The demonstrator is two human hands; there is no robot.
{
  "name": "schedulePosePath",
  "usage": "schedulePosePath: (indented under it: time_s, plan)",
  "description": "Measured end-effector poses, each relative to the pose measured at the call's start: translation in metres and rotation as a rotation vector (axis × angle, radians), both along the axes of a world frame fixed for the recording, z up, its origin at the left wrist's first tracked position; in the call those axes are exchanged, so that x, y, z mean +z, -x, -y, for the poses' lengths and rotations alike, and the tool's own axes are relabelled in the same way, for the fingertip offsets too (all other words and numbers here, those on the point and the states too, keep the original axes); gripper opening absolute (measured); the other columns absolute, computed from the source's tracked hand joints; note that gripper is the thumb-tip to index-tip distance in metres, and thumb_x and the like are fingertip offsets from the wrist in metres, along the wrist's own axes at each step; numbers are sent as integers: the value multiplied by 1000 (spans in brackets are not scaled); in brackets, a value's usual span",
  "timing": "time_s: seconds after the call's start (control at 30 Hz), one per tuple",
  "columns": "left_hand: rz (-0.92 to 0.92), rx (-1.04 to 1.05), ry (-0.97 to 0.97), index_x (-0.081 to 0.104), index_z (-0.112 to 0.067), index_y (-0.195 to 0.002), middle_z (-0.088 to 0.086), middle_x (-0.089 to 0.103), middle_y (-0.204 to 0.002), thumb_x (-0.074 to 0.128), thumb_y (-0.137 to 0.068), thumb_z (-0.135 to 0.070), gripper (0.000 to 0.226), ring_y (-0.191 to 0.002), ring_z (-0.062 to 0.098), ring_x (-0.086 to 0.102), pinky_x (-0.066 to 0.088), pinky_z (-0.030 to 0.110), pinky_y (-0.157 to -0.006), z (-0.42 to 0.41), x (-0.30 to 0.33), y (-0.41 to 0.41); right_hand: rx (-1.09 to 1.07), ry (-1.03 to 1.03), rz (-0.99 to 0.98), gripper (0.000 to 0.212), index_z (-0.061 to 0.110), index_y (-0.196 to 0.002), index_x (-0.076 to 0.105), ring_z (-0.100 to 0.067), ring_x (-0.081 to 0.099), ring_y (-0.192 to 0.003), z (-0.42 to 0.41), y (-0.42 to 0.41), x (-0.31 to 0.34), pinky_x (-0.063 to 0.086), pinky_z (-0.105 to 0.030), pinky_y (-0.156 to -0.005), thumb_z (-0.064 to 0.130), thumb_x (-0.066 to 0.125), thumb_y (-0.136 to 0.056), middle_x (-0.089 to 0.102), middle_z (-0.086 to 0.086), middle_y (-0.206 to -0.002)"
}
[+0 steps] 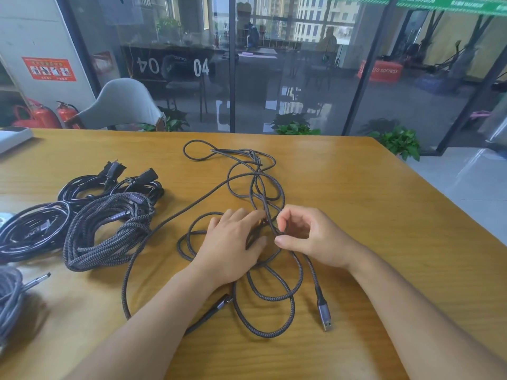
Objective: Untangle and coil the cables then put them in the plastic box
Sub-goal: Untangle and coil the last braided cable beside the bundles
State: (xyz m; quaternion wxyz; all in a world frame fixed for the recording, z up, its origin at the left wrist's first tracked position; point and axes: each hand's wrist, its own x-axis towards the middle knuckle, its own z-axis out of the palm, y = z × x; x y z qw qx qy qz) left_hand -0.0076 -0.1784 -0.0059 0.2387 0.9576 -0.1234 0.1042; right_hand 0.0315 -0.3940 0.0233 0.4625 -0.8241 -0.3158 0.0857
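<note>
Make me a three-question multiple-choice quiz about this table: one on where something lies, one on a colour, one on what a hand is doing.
1. Where do the bundled cables lie relative to the loose cable?
A. To its left
B. To its right
C. On top of it

2. What colour is the table?
A. White
B. Yellowish wood
C. Black

3. What is the right hand doing?
A. Lying flat on bare table
B. Pinching the loose cable
C. Holding a plug in the air

Answers:
1 A, the bundles sit at the left side.
2 B, the top shows yellow-brown wood grain.
3 B, thumb and fingers close on a strand, while the left hand rests on the tangle.
</note>
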Motion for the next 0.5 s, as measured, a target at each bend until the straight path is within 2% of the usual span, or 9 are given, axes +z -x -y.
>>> schedulePosePath:
  time_s: [0.1,0.17,0.23,0.33,0.4,0.5]
  plan:
    - [58,34,-10,53,-40,-128,-17,56,-117,57,-98,-52,32,-114,12,46,31,35,-94,1,4,1,-43,36,-26,24,30,-103,71,-21,57,-78,3,-2,0,49,-36,-76,10,71,-90,64,-2,-88]
    - [120,102,43,55,-38,-116,-18,58,-110,61,-96,-51,24,-109,12,49,32,34,-91,-4,6,0,-110,67,-12,31,39,-106,74,-16,57,-73,10,-5,2,49,-32,-74,15,68,-87,66,3,-85]
    - [167,184,120,56,-35,-107,-18,59,-105,66,-95,-45,18,-106,12,52,36,34,-91,-14,9,-3,-171,107,21,31,40,-103,75,-10,54,-68,20,-9,3,46,-31,-73,13,67,-88,64,5,-79]
    - [175,281,251,57,-33,-100,-18,61,-95,70,-93,-37,15,-101,12,54,42,34,-85,-27,12,-5,-300,245,83,28,41,-92,75,-12,55,-68,34,-18,2,47,-34,-72,14,64,-93,66,5,-79]
    - [175,324,311,58,-30,-95,-18,61,-90,72,-92,-35,15,-97,12,55,39,32,-77,-29,14,-6,-396,345,145,29,41,-93,73,-14,58,-80,37,-22,1,48,-37,-77,17,58,-98,65,11,-92]
    - [170,340,331,59,-30,-93,-17,61,-87,73,-92,-36,15,-93,13,55,39,31,-71,-28,15,-5,-463,402,198,25,37,-103,71,-10,53,-103,34,-24,-1,44,-35,-82,20,52,-103,54,19,-114]
